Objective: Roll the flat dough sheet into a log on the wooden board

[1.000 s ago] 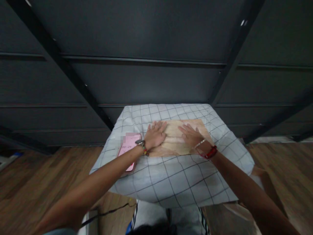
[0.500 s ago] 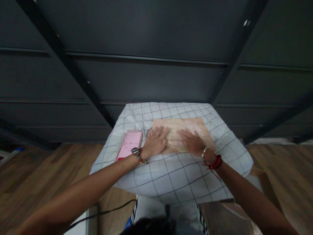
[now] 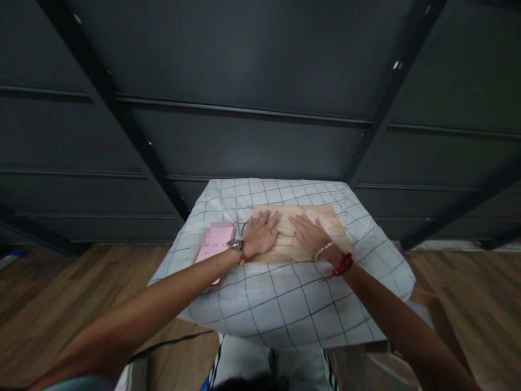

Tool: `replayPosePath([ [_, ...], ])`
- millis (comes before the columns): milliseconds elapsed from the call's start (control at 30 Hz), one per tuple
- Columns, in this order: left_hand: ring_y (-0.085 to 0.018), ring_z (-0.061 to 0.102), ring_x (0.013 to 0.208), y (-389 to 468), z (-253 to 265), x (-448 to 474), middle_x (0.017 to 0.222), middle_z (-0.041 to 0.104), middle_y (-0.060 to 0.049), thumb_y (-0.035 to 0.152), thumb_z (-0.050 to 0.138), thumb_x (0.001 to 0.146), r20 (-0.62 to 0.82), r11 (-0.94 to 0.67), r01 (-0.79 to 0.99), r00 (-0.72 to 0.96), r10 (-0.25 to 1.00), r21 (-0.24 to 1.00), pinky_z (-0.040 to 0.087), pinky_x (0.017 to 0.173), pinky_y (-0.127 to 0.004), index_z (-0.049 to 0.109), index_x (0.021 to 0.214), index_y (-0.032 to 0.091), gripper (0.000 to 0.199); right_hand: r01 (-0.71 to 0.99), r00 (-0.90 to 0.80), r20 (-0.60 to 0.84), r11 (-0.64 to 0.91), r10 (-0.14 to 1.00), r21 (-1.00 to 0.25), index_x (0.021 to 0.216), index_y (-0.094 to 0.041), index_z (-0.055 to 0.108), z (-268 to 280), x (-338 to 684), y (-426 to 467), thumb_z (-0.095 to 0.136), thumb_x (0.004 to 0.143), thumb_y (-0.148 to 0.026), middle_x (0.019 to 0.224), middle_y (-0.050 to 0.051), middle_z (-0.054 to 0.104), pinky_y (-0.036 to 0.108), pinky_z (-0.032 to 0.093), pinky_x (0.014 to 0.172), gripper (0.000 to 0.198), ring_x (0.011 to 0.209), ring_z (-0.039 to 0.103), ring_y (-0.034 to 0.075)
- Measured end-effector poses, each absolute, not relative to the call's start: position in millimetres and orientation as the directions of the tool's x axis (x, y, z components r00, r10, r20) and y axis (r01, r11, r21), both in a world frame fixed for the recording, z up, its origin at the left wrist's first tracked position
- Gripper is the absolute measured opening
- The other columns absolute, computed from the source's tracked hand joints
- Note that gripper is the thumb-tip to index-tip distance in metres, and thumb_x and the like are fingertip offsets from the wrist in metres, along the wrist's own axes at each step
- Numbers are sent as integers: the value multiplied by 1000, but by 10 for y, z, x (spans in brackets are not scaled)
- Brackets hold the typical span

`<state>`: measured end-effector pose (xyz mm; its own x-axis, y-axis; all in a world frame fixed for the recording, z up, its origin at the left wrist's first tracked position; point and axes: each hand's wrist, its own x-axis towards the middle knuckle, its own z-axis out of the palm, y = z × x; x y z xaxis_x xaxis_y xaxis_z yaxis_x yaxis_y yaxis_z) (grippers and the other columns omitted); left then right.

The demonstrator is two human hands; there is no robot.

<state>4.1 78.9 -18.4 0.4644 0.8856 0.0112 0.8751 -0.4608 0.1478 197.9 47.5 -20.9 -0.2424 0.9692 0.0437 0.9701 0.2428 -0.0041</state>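
Note:
A thin tan sheet with a wood-like grain (image 3: 285, 251) lies flat on a white checked cloth (image 3: 280, 304) that covers a small table. My left hand (image 3: 259, 237) rests palm down over the sheet's left part, its fingers spread. On the sheet's right part my right hand (image 3: 310, 235) lies flat, fingers stretched toward the middle. The sheet shows between the two hands; a paler, shiny patch is near its far right corner. A pink-screened phone (image 3: 215, 243) lies beside my left wrist, partly covered by the forearm.
A dark panelled wall (image 3: 244, 141) rises behind the table's far edge. An open cardboard box (image 3: 437, 320) stands on the wooden floor (image 3: 109, 282) at the right. A black cable (image 3: 175, 342) runs below the left side of the table.
My right hand has slid slightly left across the sheet, and its wrist has shifted too. My left hand stays nearly in place on the sheet. The whole view has tilted a little.

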Motion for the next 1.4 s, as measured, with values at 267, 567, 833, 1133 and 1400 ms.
replayPosePath([
  [267, -29, 23, 139, 948, -202, 147, 151, 29, -12, 32, 31, 89, 157, -385, 911, 363, 919, 150, 23, 110, -48, 17, 149, 17, 64, 981, -186, 134, 191, 973, -28, 132, -23, 47, -171, 1945, 723, 47, 93, -33, 138, 9, 46, 51, 39, 99, 40, 122, 45, 26],
  [567, -31, 21, 139, 1669, -219, 330, 150, 28, -16, 34, 30, 89, 20, -150, 961, 150, 989, 233, 25, 108, -52, 20, 148, 13, 64, 990, -88, -5, 87, 996, -112, 146, -19, 28, -154, 2025, 1363, 29, 93, -24, 149, 8, 34, 60, 15, 109, 53, 141, 18, 23],
  [833, -29, 36, 132, 1437, -196, 220, 140, 43, -17, 29, 27, 93, 3, -312, 931, 317, 948, 188, 34, 102, -47, 36, 138, 13, 49, 929, -319, 114, 334, 941, -161, 136, -14, 47, -171, 2102, 1158, 28, 93, -20, 140, 11, 47, 42, 27, 111, 47, 133, 36, 18],
  [1133, -26, 34, 134, 591, -218, 21, 143, 42, -9, 30, 28, 94, 139, -515, 857, 508, 850, 20, 28, 108, -42, 39, 138, 19, 47, 877, -468, 110, 476, 877, -59, 138, -15, 44, -288, 2324, 193, 32, 97, -32, 142, 11, 45, 46, 29, 109, 46, 136, 30, 23],
  [1400, -24, 38, 132, 320, -184, -28, 142, 43, -10, 27, 27, 93, 177, -558, 829, 544, 820, 34, 32, 107, -41, 41, 138, 15, 48, 897, -355, 249, 403, 901, -180, 133, -6, 48, -376, 2310, 40, 26, 95, -25, 134, 16, 53, 41, 30, 111, 48, 130, 42, 21],
])
